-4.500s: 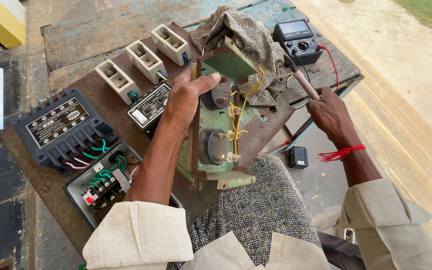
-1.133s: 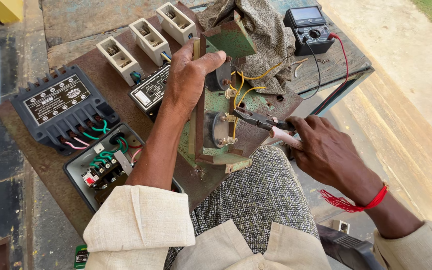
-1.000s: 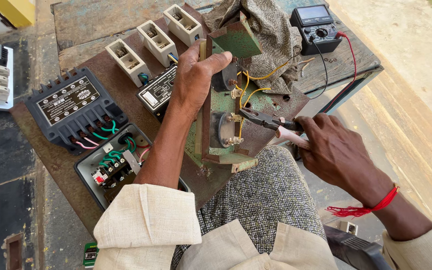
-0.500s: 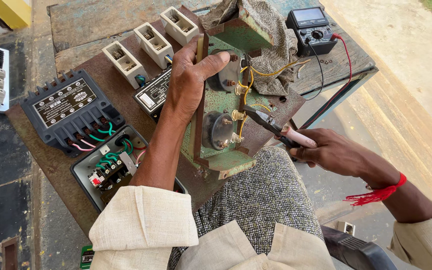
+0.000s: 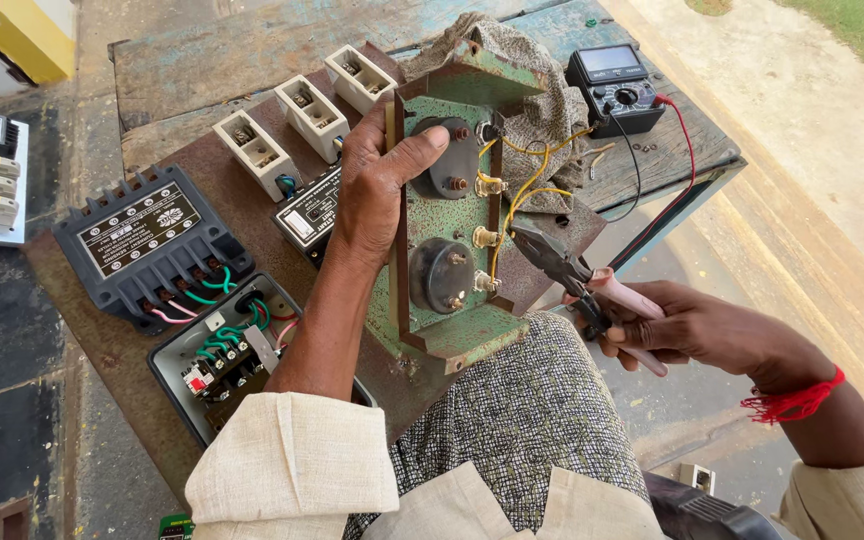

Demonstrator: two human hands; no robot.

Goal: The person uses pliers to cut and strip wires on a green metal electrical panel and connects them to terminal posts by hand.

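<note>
The left hand (image 5: 377, 185) covered the upper left edge of the green metal bracket (image 5: 447, 210), fingers wrapped round it and the thumb pressed onto its face, so that edge could not be seen. The bracket stood upright on the person's lap, resting against a rusty board (image 5: 242, 215). The right hand (image 5: 697, 330) was clenched on the pink handles of the pliers (image 5: 572, 275); whether the tips pinched a terminal or only touched the yellow wires (image 5: 522, 190) was hard to make out. A grey cloth (image 5: 542, 100) lay behind the bracket, hiding part of the table.

A black box (image 5: 147, 245) with a rectangular black-and-white label sat at the left of the board. Below it, an open box (image 5: 227, 350) showed green and red wiring, partly hidden by the left forearm. Three cream fuse holders (image 5: 302, 115) lined the board's top. A black meter (image 5: 617, 90) with a grey screen lay at the upper right.
</note>
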